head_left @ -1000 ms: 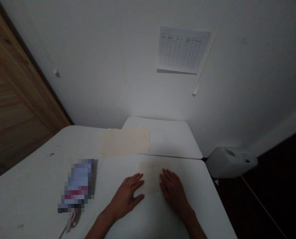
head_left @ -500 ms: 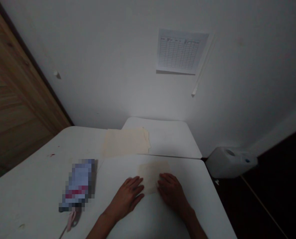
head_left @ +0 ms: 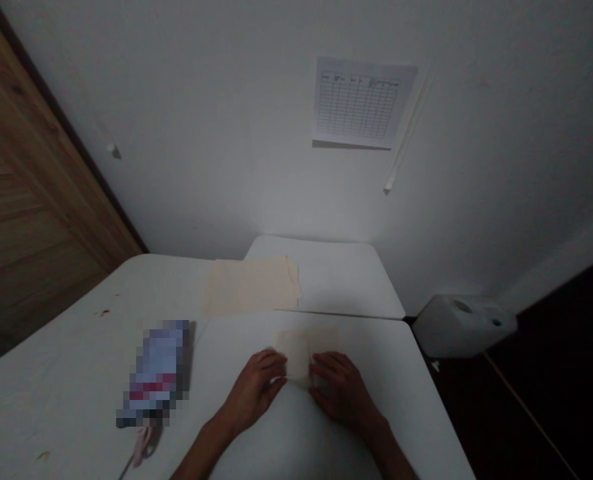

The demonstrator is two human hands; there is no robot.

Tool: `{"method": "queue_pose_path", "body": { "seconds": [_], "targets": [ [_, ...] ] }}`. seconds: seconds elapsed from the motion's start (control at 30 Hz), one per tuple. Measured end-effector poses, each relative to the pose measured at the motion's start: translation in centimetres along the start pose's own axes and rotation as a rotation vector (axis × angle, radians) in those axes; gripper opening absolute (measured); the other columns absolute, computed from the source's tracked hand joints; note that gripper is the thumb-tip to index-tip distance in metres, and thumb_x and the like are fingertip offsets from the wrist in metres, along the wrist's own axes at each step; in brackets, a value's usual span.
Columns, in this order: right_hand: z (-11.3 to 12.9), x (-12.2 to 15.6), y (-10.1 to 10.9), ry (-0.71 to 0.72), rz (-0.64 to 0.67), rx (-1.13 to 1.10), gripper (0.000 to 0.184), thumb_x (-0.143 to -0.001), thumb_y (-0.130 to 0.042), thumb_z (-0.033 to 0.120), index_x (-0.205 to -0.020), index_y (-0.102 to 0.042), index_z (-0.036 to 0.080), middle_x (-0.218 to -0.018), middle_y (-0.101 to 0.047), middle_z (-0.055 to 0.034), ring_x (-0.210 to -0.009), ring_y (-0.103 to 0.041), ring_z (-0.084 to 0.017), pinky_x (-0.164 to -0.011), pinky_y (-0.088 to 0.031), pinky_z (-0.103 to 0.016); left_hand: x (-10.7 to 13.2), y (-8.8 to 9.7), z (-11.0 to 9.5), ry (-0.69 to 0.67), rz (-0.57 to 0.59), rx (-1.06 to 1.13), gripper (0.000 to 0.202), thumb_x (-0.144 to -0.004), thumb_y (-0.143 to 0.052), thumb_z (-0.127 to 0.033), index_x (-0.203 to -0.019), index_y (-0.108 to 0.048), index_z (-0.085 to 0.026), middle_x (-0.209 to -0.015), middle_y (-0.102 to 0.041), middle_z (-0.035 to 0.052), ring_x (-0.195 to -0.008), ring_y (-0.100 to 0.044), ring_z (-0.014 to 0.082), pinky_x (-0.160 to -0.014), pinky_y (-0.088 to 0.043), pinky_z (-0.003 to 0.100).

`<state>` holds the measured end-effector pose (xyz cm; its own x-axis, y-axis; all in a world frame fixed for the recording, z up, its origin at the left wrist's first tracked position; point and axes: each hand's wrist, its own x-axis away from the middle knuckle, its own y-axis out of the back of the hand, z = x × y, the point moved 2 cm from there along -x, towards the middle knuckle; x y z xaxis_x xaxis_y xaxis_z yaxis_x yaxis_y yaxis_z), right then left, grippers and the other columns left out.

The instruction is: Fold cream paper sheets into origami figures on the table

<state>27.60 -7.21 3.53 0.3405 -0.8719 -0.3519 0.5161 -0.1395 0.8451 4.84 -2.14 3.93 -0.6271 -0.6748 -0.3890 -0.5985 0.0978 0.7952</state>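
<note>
A small, thin cream sheet (head_left: 299,345) lies on the white table in front of me; whether it is paper or cloth I cannot tell. My left hand (head_left: 257,387) has its thumb and fingers closed at the sheet's near left corner. At the near right corner, my right hand (head_left: 340,388) holds the sheet with bent fingers, the tips partly blurred. Between the hands, the near edge looks slightly raised and turned up. Farther off to the left, a larger stack of cream sheets (head_left: 251,285) lies flat across the join between two tabletops.
A pixelated blue-and-white item (head_left: 159,367) with a pink strap (head_left: 141,445) lies left on the white table (head_left: 236,453). A printed table sheet (head_left: 359,103) hangs on the wall. A white plastic jug (head_left: 439,330) stands right of the table, and a wooden door (head_left: 31,200) is at left.
My fingers have closed in at the sheet's near corners, and its near edge has lifted and shifted away from me. My right hand has moved slightly left.
</note>
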Motion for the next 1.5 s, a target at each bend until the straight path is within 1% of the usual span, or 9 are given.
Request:
{"method": "queue_pose_path", "body": {
  "seconds": [0.2,0.37,0.43,0.6,0.77,0.9,1.07,1.3,1.5],
  "targets": [
    [0.0,-0.2,-0.3,0.1,-0.027,0.05,0.025,-0.088,-0.057,0.017,-0.111,-0.064,0.025,-0.114,-0.067,-0.0039,-0.103,-0.059,-0.021,-0.094,-0.045,-0.037,-0.1,0.6,-0.1,0.023,-0.04,0.017,0.014,-0.093,-0.055,-0.03,-0.097,-0.066,-0.023,-0.11,-0.068,0.0063,-0.11,-0.059,0.0219,-0.097,-0.047,0.043],
    [-0.4,0.1,-1.0,0.127,-0.124,0.049,0.022,-0.092,-0.053,0.017,-0.11,-0.065,0.025,-0.108,-0.07,-0.0045,-0.097,-0.062,-0.02,-0.088,-0.048,-0.035,1.0,0.5,-0.9,-0.087,0.037,-0.159,0.041,-0.089,-0.06,-0.037,-0.127,-0.054,-0.022,-0.135,-0.056,0.0112,-0.125,-0.05,0.0272,-0.102,-0.043,0.049],
    [-0.4,0.3,-1.4,0.131,-0.131,0.044,0.021,-0.093,-0.053,0.018,-0.109,-0.065,0.025,-0.107,-0.07,-0.0046,-0.096,-0.063,-0.02,-0.088,-0.049,-0.035,1.4,0.1,-1.4,-0.143,0.086,-0.237,0.045,-0.09,-0.058,-0.035,-0.132,-0.05,-0.022,-0.141,-0.05,0.0107,-0.127,-0.048,0.0275,-0.103,-0.042,0.049],
    [-0.2,0.6,-1.8,0.132,-0.15,0.028,0.018,-0.092,-0.055,0.019,-0.104,-0.067,0.025,-0.106,-0.071,-0.0038,-0.095,-0.063,-0.019,-0.089,-0.049,-0.034,1.7,-1.7,-1.9,-0.244,0.092,-0.359,0.03,-0.095,-0.047,-0.016,-0.121,-0.059,-0.02,-0.129,-0.062,0.0062,-0.117,-0.057,0.0241,-0.1,-0.045,0.044],
    [0.3,0.7,-1.2,0.092,-0.093,0.006,0.018,-0.089,-0.056,0.016,-0.1,-0.068,0.025,-0.111,-0.069,-0.0032,-0.102,-0.06,-0.02,-0.093,-0.047,-0.035,2.0,-2.5,-1.5,-0.266,0.043,-0.361,0.028,-0.097,-0.043,-0.016,-0.116,-0.063,-0.019,-0.114,-0.07,0.0057,-0.108,-0.063,0.0216,-0.096,-0.047,0.04],
    [0.4,0.8,-0.7,-0.003,-0.085,-0.003,0.016,-0.085,-0.06,0.017,-0.095,-0.069,0.025,-0.115,-0.067,-0.0036,-0.111,-0.056,-0.021,-0.099,-0.044,-0.037,2.2,-2.1,-1.5,-0.256,0.046,-0.336,0.028,-0.097,-0.042,-0.015,-0.116,-0.062,-0.017,-0.113,-0.07,0.0063,-0.108,-0.063,0.0222,-0.096,-0.049,0.04],
    [0.3,0.7,-0.8,-0.141,-0.139,-0.023,0.012,-0.084,-0.061,0.016,-0.087,-0.069,0.025,-0.113,-0.066,-0.0043,-0.108,-0.056,-0.021,-0.096,-0.044,-0.038,2.0,-1.2,-1.7,-0.19,0.142,-0.249,0.03,-0.095,-0.044,-0.015,-0.12,-0.06,-0.019,-0.118,-0.068,0.0063,-0.113,-0.06,0.0229,-0.1,-0.048,0.043],
    [0.7,0.6,-0.7,-0.185,-0.148,-0.053,0.013,-0.079,-0.062,0.015,-0.086,-0.068,0.024,-0.108,-0.065,-0.0063,-0.105,-0.056,-0.023,-0.092,-0.044,-0.039,2.0,0.2,-1.2,-0.105,0.164,-0.13,0.032,-0.093,-0.043,-0.012,-0.118,-0.061,-0.021,-0.129,-0.061,0.0082,-0.122,-0.054,0.0252,-0.103,-0.044,0.049],
    [0.8,0.8,-0.8,-0.215,-0.174,-0.085,0.015,-0.077,-0.064,0.016,-0.089,-0.069,0.024,-0.11,-0.064,-0.0074,-0.107,-0.055,-0.025,-0.093,-0.043,-0.041,2.0,0.3,-0.3,-0.125,0.06,-0.039,0.031,-0.092,-0.042,-0.009,-0.111,-0.064,-0.022,-0.122,-0.066,0.0073,-0.118,-0.057,0.0228,-0.101,-0.046,0.046]
  ]
}}
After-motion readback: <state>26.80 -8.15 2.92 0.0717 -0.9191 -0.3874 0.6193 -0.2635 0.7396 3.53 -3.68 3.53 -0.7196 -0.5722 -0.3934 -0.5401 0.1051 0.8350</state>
